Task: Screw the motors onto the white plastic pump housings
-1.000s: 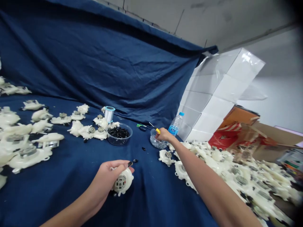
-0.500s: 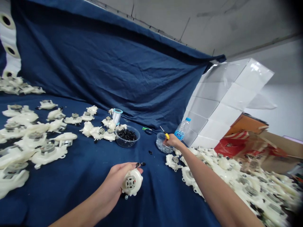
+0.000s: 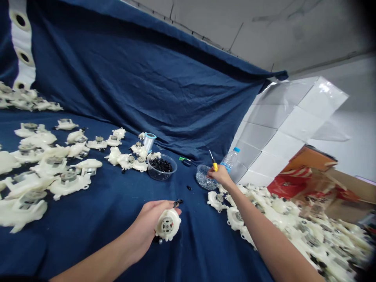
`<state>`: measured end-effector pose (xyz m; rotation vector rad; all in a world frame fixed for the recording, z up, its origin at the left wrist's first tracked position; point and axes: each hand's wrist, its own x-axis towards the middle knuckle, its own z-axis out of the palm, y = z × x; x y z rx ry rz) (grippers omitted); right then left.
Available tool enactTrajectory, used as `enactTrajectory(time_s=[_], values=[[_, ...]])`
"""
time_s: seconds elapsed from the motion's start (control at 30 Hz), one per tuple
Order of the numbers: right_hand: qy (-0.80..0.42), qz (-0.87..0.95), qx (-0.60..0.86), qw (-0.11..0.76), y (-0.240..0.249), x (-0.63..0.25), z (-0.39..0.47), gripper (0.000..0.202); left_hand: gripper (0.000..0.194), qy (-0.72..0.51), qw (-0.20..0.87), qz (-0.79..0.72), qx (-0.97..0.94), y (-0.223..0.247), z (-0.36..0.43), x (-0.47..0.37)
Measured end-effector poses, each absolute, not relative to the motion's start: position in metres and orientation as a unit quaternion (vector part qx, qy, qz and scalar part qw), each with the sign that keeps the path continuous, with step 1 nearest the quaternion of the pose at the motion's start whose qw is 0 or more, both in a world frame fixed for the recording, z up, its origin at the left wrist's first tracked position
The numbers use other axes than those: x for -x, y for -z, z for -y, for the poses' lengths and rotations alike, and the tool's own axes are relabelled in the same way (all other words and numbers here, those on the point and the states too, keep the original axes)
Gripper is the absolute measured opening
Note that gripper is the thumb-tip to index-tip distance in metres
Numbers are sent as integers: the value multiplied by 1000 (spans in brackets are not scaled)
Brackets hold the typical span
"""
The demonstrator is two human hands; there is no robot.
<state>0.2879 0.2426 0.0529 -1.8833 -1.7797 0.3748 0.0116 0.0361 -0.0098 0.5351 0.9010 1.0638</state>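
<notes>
My left hand [image 3: 151,221] is wrapped round a cream plastic housing [image 3: 160,234] with a round metal motor [image 3: 167,225] facing up. Small black parts [image 3: 179,201] show at its fingertips. At the clear bowl of small silvery pieces [image 3: 202,180], my right hand [image 3: 219,174] holds a yellow-handled screwdriver [image 3: 215,166], its shaft pointing up. The fingertips of that hand are over the bowl's inside, and whether they pinch a piece is too small to tell. Left of this bowl stands a clear bowl of black parts [image 3: 161,165].
Cream housings lie in a spread on the left [image 3: 69,184] and a heap on the right [image 3: 282,211]. A wire spool [image 3: 149,142], a green-handled tool [image 3: 185,159] and a water bottle [image 3: 230,159] stand or lie further back. White boxes [image 3: 273,129] are stacked at the right.
The whole view has shifted slightly, moving most things rightward. My right hand stays at the silvery pieces' bowl, with the screwdriver now more upright. My left hand still holds the housing.
</notes>
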Motion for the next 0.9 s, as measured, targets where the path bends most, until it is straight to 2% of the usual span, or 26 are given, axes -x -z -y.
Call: enactTrajectory(time_s=[0.17, 0.53, 0.9], values=[[-103, 662, 687, 281, -48, -290, -238, 32, 45, -488, 733, -410, -238, 10, -36, -11], [-63, 682, 721, 108, -46, -291, -252, 31, 40, -494, 730, -412, -230, 10, -38, -9], [-36, 669, 739, 69, -47, -299, -261, 32, 42, -493, 730, -421, -215, 5, -37, -8]])
